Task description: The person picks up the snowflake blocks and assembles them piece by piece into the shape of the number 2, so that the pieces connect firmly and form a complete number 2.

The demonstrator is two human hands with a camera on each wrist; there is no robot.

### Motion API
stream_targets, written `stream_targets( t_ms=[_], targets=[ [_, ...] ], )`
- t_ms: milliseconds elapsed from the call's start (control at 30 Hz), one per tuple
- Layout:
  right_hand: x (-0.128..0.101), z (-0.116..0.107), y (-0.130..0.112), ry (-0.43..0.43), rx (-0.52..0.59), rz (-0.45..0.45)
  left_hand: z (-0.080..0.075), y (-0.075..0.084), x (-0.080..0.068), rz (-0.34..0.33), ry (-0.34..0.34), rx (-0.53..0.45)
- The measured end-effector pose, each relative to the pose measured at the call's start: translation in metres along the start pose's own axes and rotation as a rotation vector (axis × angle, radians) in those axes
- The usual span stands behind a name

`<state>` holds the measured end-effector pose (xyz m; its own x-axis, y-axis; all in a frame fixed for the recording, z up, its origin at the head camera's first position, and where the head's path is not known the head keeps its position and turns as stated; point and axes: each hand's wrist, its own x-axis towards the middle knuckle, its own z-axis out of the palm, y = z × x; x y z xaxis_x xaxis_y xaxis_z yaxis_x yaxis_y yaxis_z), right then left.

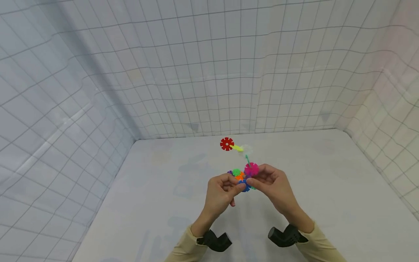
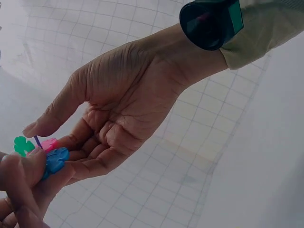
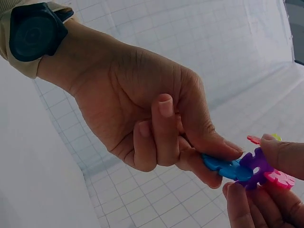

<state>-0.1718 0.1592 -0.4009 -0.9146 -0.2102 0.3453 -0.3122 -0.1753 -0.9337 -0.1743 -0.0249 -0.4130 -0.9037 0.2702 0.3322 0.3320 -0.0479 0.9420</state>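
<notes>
Two hands meet above the white table point(image 1: 327, 189), both pinching one cluster of interlocking plastic discs point(image 1: 243, 176). The left hand point(image 1: 222, 193) clamps thumb and forefinger on its blue disc point(image 3: 223, 168); the right hand point(image 1: 273, 185) pinches the purple disc point(image 3: 256, 164) joined to it, a pink disc point(image 1: 251, 169) on top. Farther back, a red disc point(image 1: 227, 144) lies on the table, joined to a yellow piece point(image 1: 237, 147).

Had both hands raised together out front, left hand point(image 1: 222, 191) and right hand point(image 1: 273, 185) fingertips nearly meeting, fingers curled in a pinch, wrists angled inward.
</notes>
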Motion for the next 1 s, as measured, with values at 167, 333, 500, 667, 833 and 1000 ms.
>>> stream_targets(
  t_ms=[167, 333, 500, 667, 833, 1000],
  targets=[
    [0.001, 0.001, 0.000, -0.006, -0.015, 0.042, 0.001, -0.004, -0.002, -0.019, 0.041, -0.065],
    [0.004, -0.004, 0.002, -0.024, -0.069, 0.086, 0.004, -0.010, 0.000, -0.038, 0.049, -0.085],
    [0.008, -0.012, 0.002, -0.037, -0.110, 0.128, 0.005, 0.010, 0.002, -0.092, 0.088, -0.090],
    [0.010, -0.016, 0.005, -0.066, -0.193, 0.190, 0.003, 0.018, 0.003, -0.136, 0.127, -0.103],
    [0.010, -0.012, 0.013, -0.129, -0.232, 0.206, 0.001, 0.014, 0.006, -0.140, 0.104, -0.081],
    [0.011, -0.012, 0.021, -0.098, -0.246, 0.158, -0.005, -0.001, 0.012, -0.153, 0.042, -0.005]
  ],
)
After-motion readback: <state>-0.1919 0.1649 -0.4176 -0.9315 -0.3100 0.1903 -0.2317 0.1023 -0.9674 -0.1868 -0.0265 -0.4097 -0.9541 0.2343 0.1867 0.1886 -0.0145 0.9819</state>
